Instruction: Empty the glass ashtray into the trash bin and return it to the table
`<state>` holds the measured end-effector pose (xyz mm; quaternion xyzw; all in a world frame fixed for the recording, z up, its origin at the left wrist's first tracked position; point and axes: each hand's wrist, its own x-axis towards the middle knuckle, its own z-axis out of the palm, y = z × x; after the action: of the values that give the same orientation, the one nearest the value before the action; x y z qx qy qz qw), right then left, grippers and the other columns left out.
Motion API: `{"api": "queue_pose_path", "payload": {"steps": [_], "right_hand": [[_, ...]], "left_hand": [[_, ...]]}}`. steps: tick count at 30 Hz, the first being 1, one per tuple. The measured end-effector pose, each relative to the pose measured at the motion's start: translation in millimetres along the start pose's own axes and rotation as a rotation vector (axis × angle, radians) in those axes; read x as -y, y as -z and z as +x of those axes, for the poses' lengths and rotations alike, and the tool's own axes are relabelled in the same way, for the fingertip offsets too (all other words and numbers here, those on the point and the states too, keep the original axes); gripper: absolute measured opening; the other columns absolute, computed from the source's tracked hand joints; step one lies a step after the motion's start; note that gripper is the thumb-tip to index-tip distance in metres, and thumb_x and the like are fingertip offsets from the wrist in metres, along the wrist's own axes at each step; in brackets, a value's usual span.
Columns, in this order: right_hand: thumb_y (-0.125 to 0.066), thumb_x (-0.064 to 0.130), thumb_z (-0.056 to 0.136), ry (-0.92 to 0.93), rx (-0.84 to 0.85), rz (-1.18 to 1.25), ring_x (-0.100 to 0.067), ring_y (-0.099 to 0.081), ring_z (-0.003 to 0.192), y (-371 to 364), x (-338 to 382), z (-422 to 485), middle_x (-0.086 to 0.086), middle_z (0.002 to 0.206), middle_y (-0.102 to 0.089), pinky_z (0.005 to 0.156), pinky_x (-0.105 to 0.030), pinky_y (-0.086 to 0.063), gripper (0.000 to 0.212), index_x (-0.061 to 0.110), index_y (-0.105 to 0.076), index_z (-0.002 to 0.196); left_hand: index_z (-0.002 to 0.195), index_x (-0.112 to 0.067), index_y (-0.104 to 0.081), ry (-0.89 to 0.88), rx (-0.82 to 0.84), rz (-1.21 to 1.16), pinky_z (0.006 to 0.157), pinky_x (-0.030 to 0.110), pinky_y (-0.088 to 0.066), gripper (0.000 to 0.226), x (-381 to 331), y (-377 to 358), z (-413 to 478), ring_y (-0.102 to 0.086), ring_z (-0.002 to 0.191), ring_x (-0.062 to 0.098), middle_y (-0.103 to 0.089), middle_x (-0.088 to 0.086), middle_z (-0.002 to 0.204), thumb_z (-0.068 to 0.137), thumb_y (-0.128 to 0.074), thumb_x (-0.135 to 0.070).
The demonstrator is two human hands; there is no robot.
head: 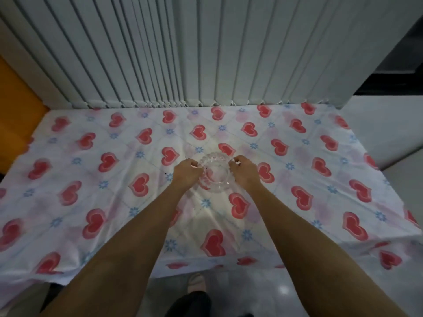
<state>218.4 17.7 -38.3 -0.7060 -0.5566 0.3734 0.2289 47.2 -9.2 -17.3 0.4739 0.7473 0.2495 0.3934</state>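
A clear cut-glass ashtray (215, 172) sits in the middle of a table (91, 179) covered with a white cloth printed with red hearts. My left hand (186, 173) grips its left rim and my right hand (243, 172) grips its right rim, fingers curled over the edge. I cannot tell whether the ashtray rests on the cloth or is lifted slightly. Its bowl looks see-through; I make out no clear contents. No trash bin is in view.
Grey vertical blinds (183, 53) hang along the table's far edge. An orange surface (16, 115) stands at the left. Pale floor (251, 294) and my foot (196, 282) show below the table's near edge. A grey ledge (384, 124) lies to the right.
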Motion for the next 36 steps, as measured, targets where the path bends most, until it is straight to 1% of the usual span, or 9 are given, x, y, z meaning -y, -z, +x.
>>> {"api": "queue_pose_path", "payload": {"steps": [3,5,7,11,18,22,25,31,36], "right_hand": [[-0.049,0.028,0.096,-0.011,0.013,-0.032,-0.035,-0.063,0.110,-10.9,10.5,11.8,-0.018,0.123,-0.065,0.097,-0.038,-0.049,0.038,0.006,-0.060,0.125],[-0.048,0.023,0.097,-0.011,0.027,-0.075,-0.030,-0.062,0.107,-16.4,14.9,20.5,-0.017,0.121,-0.066,0.088,-0.030,-0.045,0.035,0.004,-0.061,0.122],[-0.046,0.020,0.098,-0.013,0.030,-0.092,-0.023,-0.059,0.091,-21.6,19.1,28.2,-0.016,0.114,-0.068,0.076,-0.024,-0.038,0.031,0.004,-0.064,0.119],[-0.043,0.014,0.098,-0.020,0.025,-0.097,-0.027,-0.064,0.095,-32.4,26.6,44.6,-0.015,0.108,-0.069,0.072,-0.024,-0.040,0.027,0.002,-0.065,0.110],[-0.048,0.006,0.091,-0.040,0.027,-0.049,-0.019,-0.056,0.087,-48.7,27.7,61.7,-0.013,0.110,-0.068,0.074,-0.025,-0.042,0.024,0.005,-0.062,0.111],[-0.055,0.011,0.084,-0.066,0.045,-0.043,-0.031,-0.060,0.113,-56.3,28.3,63.7,-0.012,0.123,-0.063,0.095,-0.037,-0.052,0.041,0.008,-0.057,0.125],[-0.055,0.014,0.079,-0.063,0.056,-0.076,-0.037,-0.050,0.124,-58.1,25.0,63.7,-0.011,0.134,-0.056,0.103,-0.048,-0.045,0.054,0.014,-0.050,0.133],[-0.054,0.010,0.084,-0.003,0.089,-0.095,-0.038,-0.048,0.127,-55.2,22.6,56.7,-0.014,0.143,-0.047,0.103,-0.051,-0.046,0.060,0.013,-0.039,0.142],[-0.043,0.029,0.097,0.155,0.125,-0.249,-0.037,-0.026,0.141,-55.1,10.5,41.1,-0.012,0.158,-0.024,0.115,-0.049,-0.027,0.066,0.013,-0.011,0.153]], "left_hand": [[0.098,-0.007,-0.069,0.007,-0.022,0.008,0.087,0.035,-0.053,0.019,2.8,7.1,14.4,-0.070,0.094,0.030,-0.074,0.013,0.099,0.081,-0.063,-0.014],[0.078,-0.013,-0.069,0.011,-0.048,0.049,0.083,0.038,-0.056,0.006,0.8,9.4,23.7,-0.072,0.088,0.033,-0.071,0.011,0.083,0.080,-0.063,-0.012],[0.063,-0.019,-0.061,-0.004,-0.076,0.104,0.080,0.038,-0.058,0.018,-1.0,9.9,32.5,-0.073,0.086,0.034,-0.067,0.011,0.075,0.080,-0.063,-0.012],[0.085,-0.001,-0.074,0.023,-0.120,0.174,0.078,0.037,-0.058,0.019,-0.8,8.5,51.7,-0.071,0.086,0.033,-0.075,0.019,0.088,0.083,-0.062,-0.016],[0.107,-0.007,-0.073,0.056,-0.135,0.276,0.086,0.039,-0.058,0.028,0.6,8.5,74.3,-0.068,0.098,0.031,-0.074,0.016,0.103,0.088,-0.060,-0.023],[0.104,-0.007,-0.075,0.065,-0.177,0.233,0.082,0.036,-0.058,0.026,3.3,1.5,76.8,-0.069,0.092,0.030,-0.075,0.015,0.099,0.086,-0.061,-0.020],[0.106,-0.010,-0.075,0.088,-0.214,0.169,0.083,0.032,-0.056,0.027,5.2,-1.5,76.5,-0.069,0.094,0.029,-0.075,0.014,0.102,0.084,-0.062,-0.019],[0.118,-0.010,-0.069,0.077,-0.225,0.154,0.086,0.031,-0.052,0.030,7.3,-6.4,74.4,-0.067,0.102,0.028,-0.073,0.014,0.111,0.090,-0.062,-0.019],[0.136,-0.009,-0.052,-0.046,-0.241,0.250,0.093,0.035,-0.050,0.042,14.9,-20.1,69.4,-0.060,0.116,0.032,-0.062,0.016,0.130,0.095,-0.055,-0.008]]}}
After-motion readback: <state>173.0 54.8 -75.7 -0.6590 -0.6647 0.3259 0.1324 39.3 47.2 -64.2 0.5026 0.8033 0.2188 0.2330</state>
